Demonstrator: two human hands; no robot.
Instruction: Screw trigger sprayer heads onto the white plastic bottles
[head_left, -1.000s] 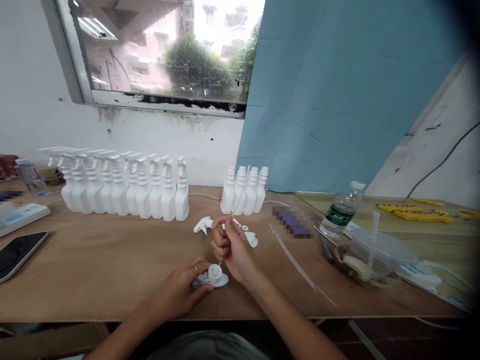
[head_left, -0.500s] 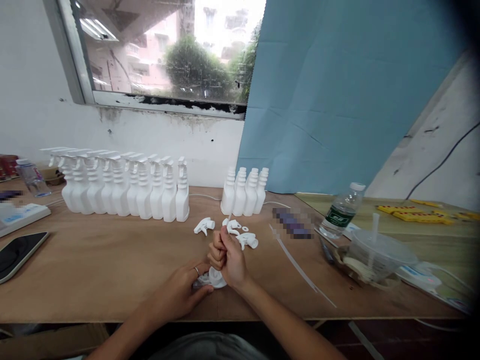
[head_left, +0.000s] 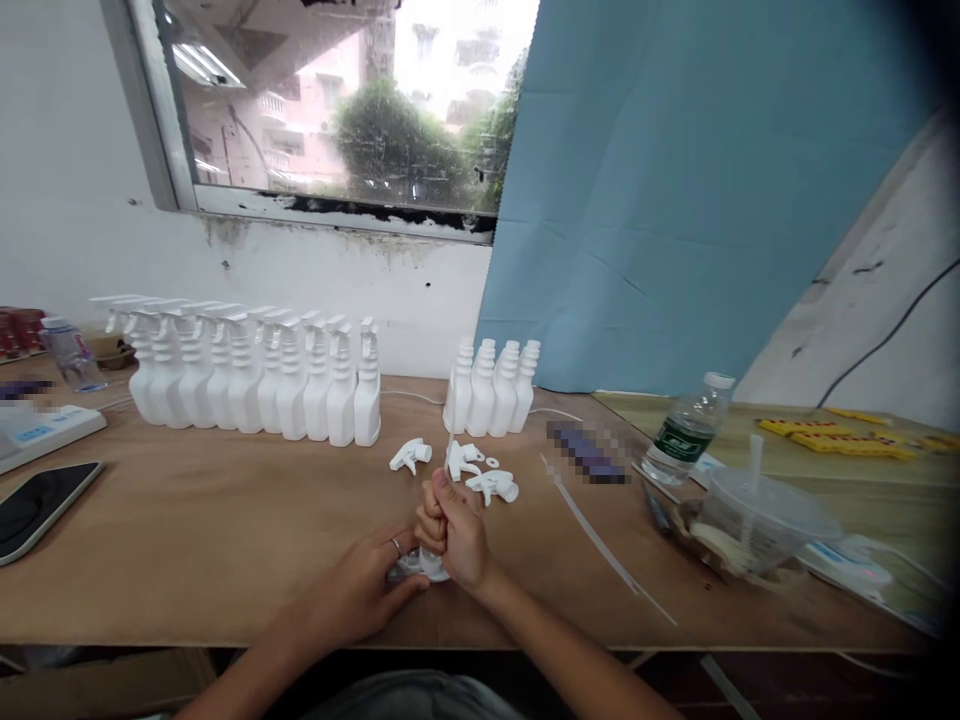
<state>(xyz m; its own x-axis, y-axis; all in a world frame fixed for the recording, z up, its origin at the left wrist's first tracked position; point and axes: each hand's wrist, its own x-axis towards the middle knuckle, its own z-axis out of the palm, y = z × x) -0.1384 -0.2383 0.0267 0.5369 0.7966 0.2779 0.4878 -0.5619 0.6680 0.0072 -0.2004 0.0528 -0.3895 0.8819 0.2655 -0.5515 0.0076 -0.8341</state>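
My left hand [head_left: 360, 590] presses a white trigger sprayer head [head_left: 420, 568] down on the wooden table [head_left: 225, 540]. My right hand [head_left: 448, 528] is closed in a fist around a thin clear dip tube [head_left: 451, 440] that stands up out of the sprayer head. Just beyond my hands lie three loose white sprayer heads [head_left: 459, 468]. A long row of white spray bottles with heads fitted [head_left: 247, 375] stands at the back left. Several white bottles without heads [head_left: 491, 388] stand at the back middle.
Loose clear tubes [head_left: 600, 540] lie to the right of my hands. Further right are a plastic water bottle [head_left: 686, 430] and a lidded clear cup with a straw [head_left: 757, 515]. A phone [head_left: 37, 500] lies at the left edge, and a blue sheet [head_left: 675, 190] hangs behind.
My right hand went from pinching the tube with raised fingers to a closed fist lower on the tube, close over the sprayer head. My left hand stayed put.
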